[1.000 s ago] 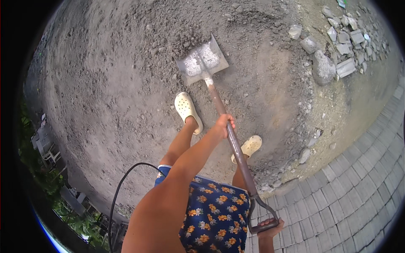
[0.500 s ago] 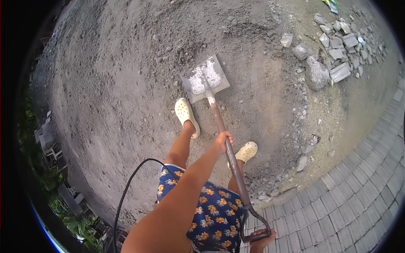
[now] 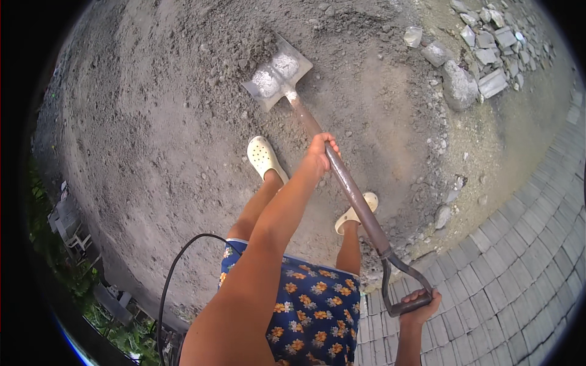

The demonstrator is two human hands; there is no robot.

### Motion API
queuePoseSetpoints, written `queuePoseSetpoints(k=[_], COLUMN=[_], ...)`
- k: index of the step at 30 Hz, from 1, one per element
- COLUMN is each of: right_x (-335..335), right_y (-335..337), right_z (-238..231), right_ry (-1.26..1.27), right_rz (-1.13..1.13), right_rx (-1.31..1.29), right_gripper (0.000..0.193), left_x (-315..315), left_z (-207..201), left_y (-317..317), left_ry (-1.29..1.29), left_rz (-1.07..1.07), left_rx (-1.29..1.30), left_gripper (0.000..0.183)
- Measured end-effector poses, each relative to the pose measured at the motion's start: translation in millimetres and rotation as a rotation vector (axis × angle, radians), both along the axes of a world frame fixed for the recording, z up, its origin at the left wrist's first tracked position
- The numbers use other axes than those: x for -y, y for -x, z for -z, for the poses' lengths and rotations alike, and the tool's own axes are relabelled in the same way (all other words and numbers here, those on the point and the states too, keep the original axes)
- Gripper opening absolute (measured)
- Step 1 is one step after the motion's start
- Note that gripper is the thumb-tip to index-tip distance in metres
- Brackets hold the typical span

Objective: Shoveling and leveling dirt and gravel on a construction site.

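Note:
A shovel (image 3: 354, 190) slants from the upper middle down to the lower right. Its square metal blade (image 3: 296, 66), smeared with pale grey residue, presses its far edge into loose grey sand (image 3: 244, 58); a little sand lies over that edge. My left hand (image 3: 322, 150) wraps round the brown shaft not far behind the blade. At the near end, my right hand (image 3: 421, 307) is closed round the crossbar of the D-shaped handle. The blade's front edge is partly hidden by the sand.
My feet, in cream clogs (image 3: 262, 155), stand apart on the sand. Broken stones and concrete chunks (image 3: 491, 55) lie at the upper right, a large rock (image 3: 459, 86) beside them. Grey paving blocks (image 3: 488, 287) cover the lower right. A black cable (image 3: 174, 268) loops at my left side.
The shovel has moved forward and to the left, its blade now driven into the sand. My right hand has swung the handle forward and to the right; both hands keep their grip.

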State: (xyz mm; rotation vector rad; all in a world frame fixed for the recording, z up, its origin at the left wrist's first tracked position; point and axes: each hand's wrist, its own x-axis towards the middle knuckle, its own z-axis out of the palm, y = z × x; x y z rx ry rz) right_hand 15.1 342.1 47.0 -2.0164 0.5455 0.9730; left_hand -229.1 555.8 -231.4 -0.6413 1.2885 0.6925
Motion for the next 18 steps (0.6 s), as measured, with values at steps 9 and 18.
queuePoseSetpoints(k=[9, 18], right_x=[22.1, 185.2], right_y=[0.9, -64.7], right_z=[-15.9, -74.9], right_ry=[-0.319, 0.262], right_rz=[-0.262, -0.150], right_rx=[0.135, 0.060], right_gripper=[0.041, 0.046], left_x=[-7.8, 167.6], left_z=[-39.0, -14.5], left_y=[2.7, -114.0], left_ry=[-0.312, 0.018], left_rz=[-0.367, 0.099], left_rx=[0.417, 0.165], left_gripper=[0.013, 0.012])
